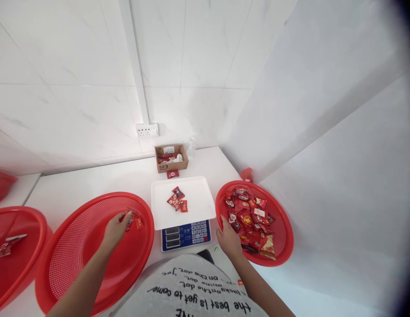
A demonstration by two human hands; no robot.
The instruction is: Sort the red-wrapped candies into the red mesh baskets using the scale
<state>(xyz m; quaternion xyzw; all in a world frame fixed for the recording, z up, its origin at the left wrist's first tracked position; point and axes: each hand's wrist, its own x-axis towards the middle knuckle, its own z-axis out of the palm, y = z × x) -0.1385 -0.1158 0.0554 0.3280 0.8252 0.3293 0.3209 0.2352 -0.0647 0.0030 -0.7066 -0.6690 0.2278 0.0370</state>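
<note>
My left hand (114,230) is over the large red basket (68,246) on the left, its fingers closed on a small red snack packet (129,223). Right by it shows an orange-red packet (139,223). My right hand (229,238) grips the near-left rim of another red basket (286,235), which holds many red and gold snack packets (247,219). Between the two baskets stands a weighing scale (186,235) with a white tray (161,215). On that tray lie three red packets (175,201), close together.
At the back, a cardboard box (172,166) holds more packets, with one red packet (172,174) in front. A clear plastic item (191,146) stands beside it. Another red basket (39,246) is at far left. Walls close off the back and right, with a power socket (147,130).
</note>
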